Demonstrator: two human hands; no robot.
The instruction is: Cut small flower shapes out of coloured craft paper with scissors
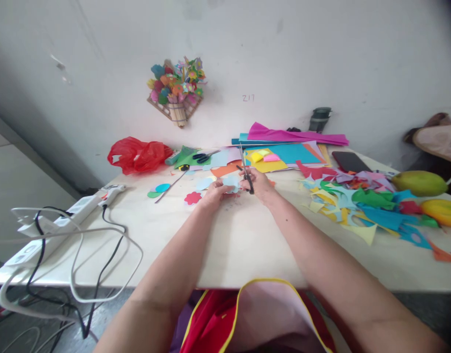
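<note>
Over the middle of the table, my left hand [215, 190] is closed on a small light blue piece of paper [230, 184]. Close beside it, my right hand [260, 184] holds black-handled scissors [249, 184], with the blades pointing up and away from me. The fingers of both hands almost meet at the paper, and the paper's outline is partly covered by them. Left of my left hand lies a red flower-shaped cutout [193, 197]. Another light blue piece [204, 184] rests just behind that hand, near an orange sheet [225, 170].
Coloured paper scraps [358, 201] spread across the right, by a phone [352, 162] and a green-yellow fruit [419, 183]. A second pair of scissors [206, 157] lies at the back. A red plastic bag [137, 154] and a power strip [59, 228] with loose cables occupy the left.
</note>
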